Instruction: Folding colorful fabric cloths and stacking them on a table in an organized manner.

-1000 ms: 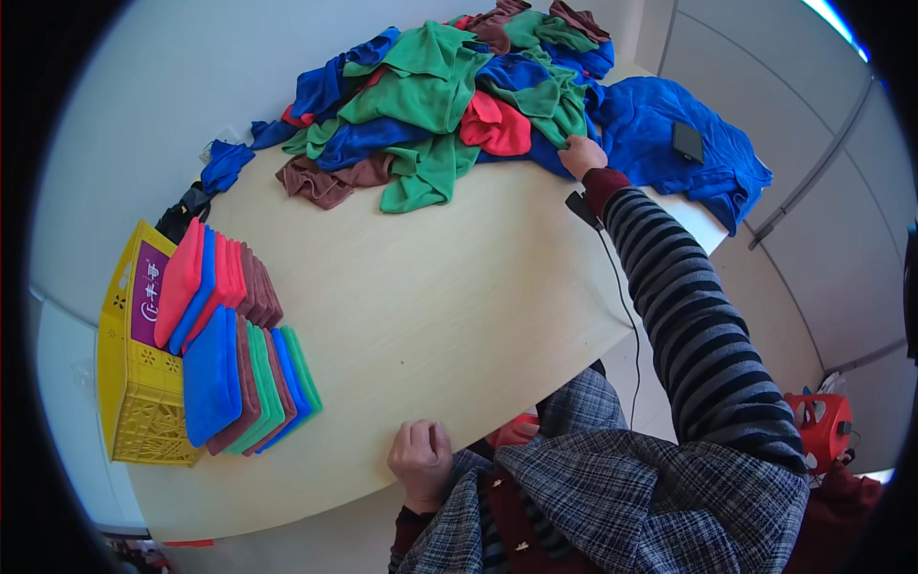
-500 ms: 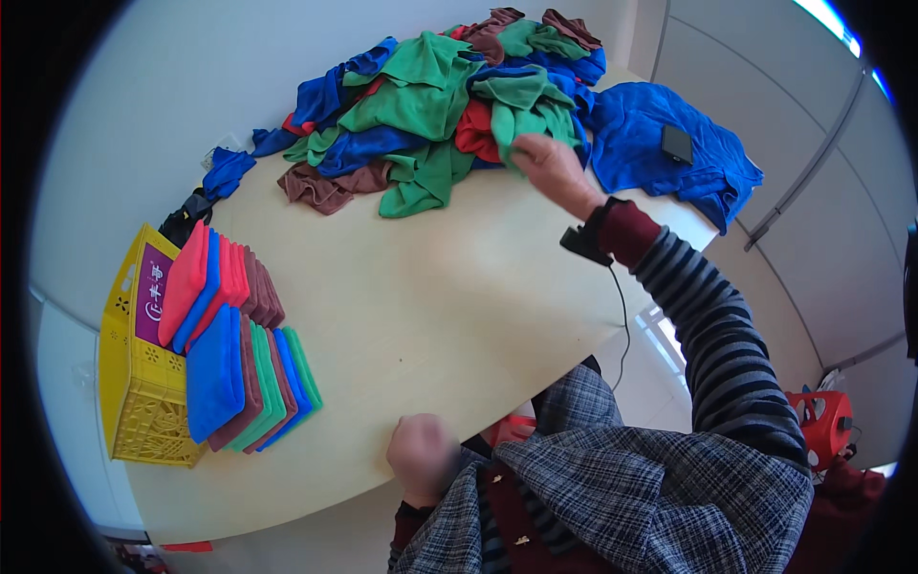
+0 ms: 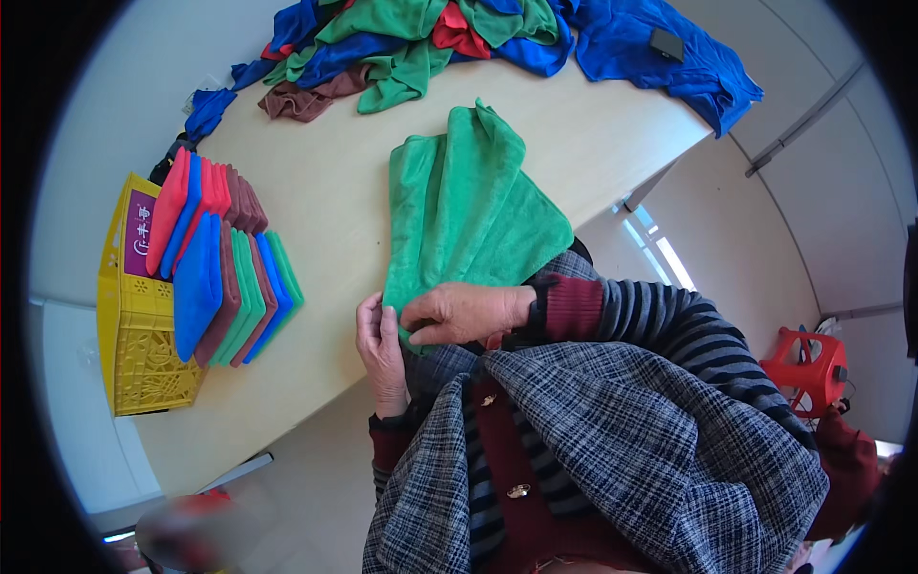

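A green cloth [image 3: 464, 196] lies loosely spread on the table in front of me, rippled into several soft folds, its near end reaching the table's front edge. My right hand [image 3: 464, 313] has its curled fingers closed on the near end. Just to the left, my left hand [image 3: 382, 352] pinches the cloth's near left corner between thumb and fingers. The two hands almost touch there, and the fingertips of the right one are partly hidden.
Folded cloths [image 3: 229, 287] in red, blue, brown and green stand in rows at the left, against a yellow plastic crate [image 3: 158, 349]. A heap of loose cloths [image 3: 382, 48] fills the far side. On a blue cloth [image 3: 617, 48] rests a small black device [image 3: 666, 45].
My right hand has drawn the green cloth from the far heap to the near edge. My left hand has come up to its corner. The view has shifted downward.
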`<state>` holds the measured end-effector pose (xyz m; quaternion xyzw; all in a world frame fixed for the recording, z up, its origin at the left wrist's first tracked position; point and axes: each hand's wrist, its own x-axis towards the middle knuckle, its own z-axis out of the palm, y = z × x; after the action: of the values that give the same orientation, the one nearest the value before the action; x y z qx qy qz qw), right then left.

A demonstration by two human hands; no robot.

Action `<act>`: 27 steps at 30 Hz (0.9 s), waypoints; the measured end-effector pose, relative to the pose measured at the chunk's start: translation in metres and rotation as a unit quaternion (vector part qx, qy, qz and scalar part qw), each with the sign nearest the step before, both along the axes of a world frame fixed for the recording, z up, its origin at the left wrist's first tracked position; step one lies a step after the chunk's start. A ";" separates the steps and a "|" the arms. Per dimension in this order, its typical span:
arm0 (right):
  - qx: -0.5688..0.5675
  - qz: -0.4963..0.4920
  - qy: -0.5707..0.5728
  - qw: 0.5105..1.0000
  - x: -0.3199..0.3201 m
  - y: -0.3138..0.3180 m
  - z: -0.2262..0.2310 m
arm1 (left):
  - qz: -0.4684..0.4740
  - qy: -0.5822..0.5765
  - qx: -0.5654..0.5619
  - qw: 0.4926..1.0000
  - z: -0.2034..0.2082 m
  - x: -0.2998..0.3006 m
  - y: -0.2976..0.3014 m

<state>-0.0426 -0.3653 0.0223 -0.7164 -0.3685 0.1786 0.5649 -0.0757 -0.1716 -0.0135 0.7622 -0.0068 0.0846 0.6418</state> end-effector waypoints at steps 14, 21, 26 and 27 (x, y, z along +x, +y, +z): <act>-0.242 -0.349 -0.306 0.852 -0.044 -0.167 -0.012 | 0.141 -0.138 0.387 0.901 0.008 0.002 0.013; -0.265 -0.331 -0.408 0.809 -0.033 -0.150 -0.037 | -0.211 -0.348 0.461 0.788 0.038 -0.006 -0.097; -0.200 -0.309 -0.347 0.863 -0.030 -0.151 -0.033 | -0.212 -0.358 0.512 0.752 0.001 0.019 -0.122; -0.151 -0.344 -0.301 0.876 -0.034 -0.149 -0.032 | -0.213 -0.271 0.414 0.842 0.003 0.022 -0.122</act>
<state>-0.0762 -0.5140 -0.0098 -0.8936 -0.2194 -0.1980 0.3378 -0.0539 -0.2941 -0.0109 0.8836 -0.3769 0.1381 0.2410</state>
